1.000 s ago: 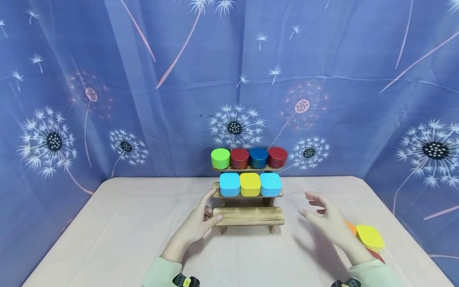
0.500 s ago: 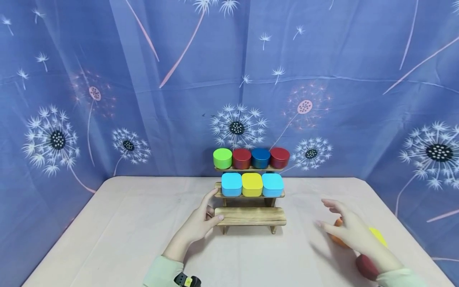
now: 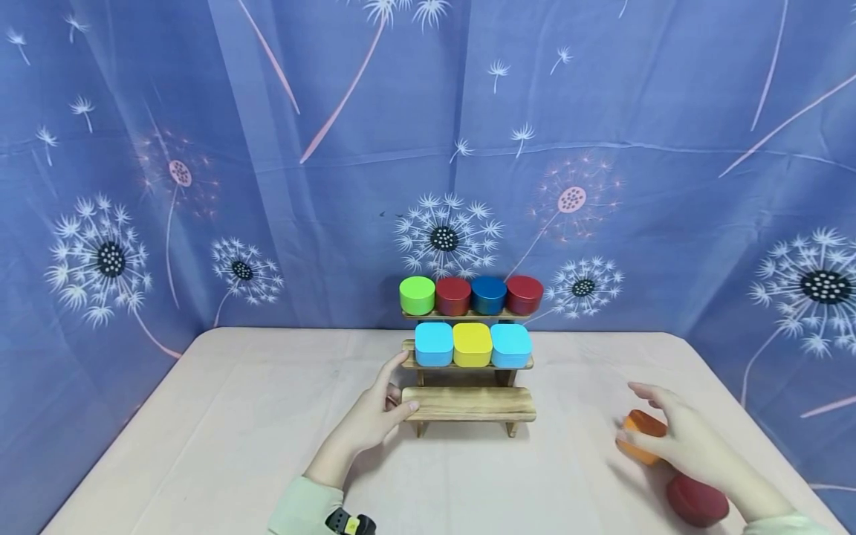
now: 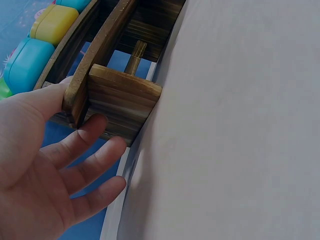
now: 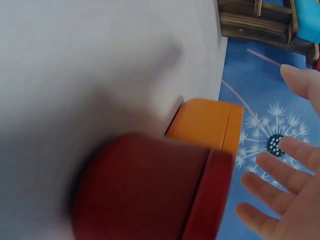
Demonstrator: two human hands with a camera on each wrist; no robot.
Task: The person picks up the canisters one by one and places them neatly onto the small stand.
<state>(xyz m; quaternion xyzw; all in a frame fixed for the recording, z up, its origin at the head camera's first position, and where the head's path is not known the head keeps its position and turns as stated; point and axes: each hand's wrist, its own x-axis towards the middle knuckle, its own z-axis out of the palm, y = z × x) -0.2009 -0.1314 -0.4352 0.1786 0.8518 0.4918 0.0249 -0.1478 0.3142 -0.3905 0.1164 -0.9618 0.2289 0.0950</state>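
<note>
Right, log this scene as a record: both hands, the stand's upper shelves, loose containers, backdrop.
left hand: touches the left end of the wooden stand
right hand: near the orange container, holding nothing
top shelf, left to right: lime tin, red tin, blue tin, second red tin
middle shelf: light-blue box, yellow box, second light-blue box
table: orange container, dark red container
backdrop: blue, dandelion print
</note>
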